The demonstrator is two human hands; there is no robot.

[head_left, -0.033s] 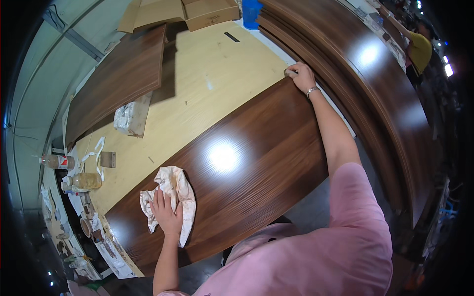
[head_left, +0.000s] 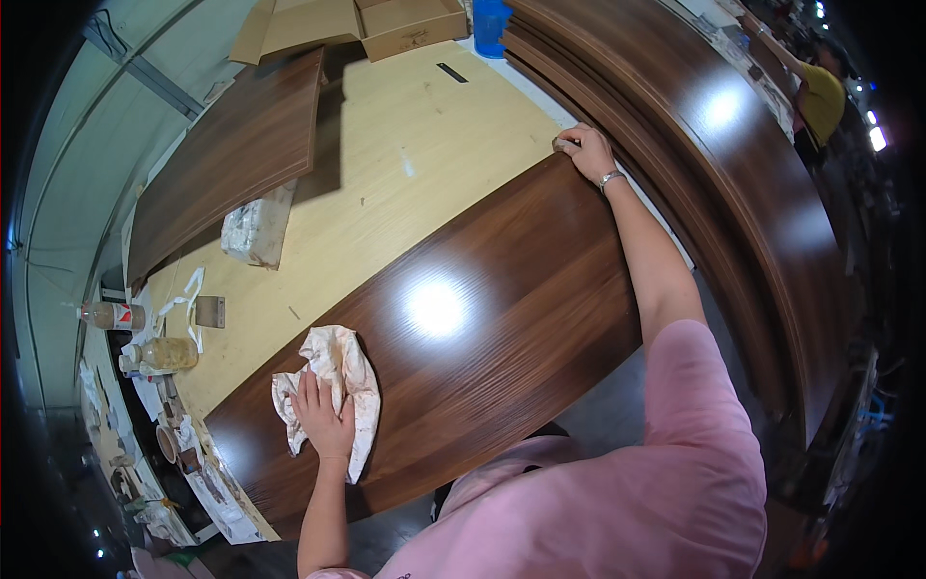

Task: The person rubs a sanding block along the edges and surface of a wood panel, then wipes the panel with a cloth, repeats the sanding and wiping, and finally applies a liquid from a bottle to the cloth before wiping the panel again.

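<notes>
A dark brown wood-grain board (head_left: 511,261) lies slantwise across the table in front of me. My left hand (head_left: 323,415) rests on a crumpled, pale, stained cloth (head_left: 362,386) near the board's left end. Its fingers are stretched out flat, pressing the cloth to the surface. At the board's far right corner is my right hand (head_left: 588,152), its fingers closed in a pinch. Between the fingertips shows a small pale piece (head_left: 564,146), too small to tell its kind.
Another brown board (head_left: 231,145) is propped over a wrapped white block (head_left: 256,232) on the pale tabletop (head_left: 415,125). Bottles (head_left: 169,353) stand at the left edge. Stacked brown panels (head_left: 714,106) flank the right. Farther back are a cardboard box (head_left: 410,24) and a blue container (head_left: 490,29).
My right fingertips have shifted very slightly left with the small pale piece. My left hand and the cloth are practically where they were.
</notes>
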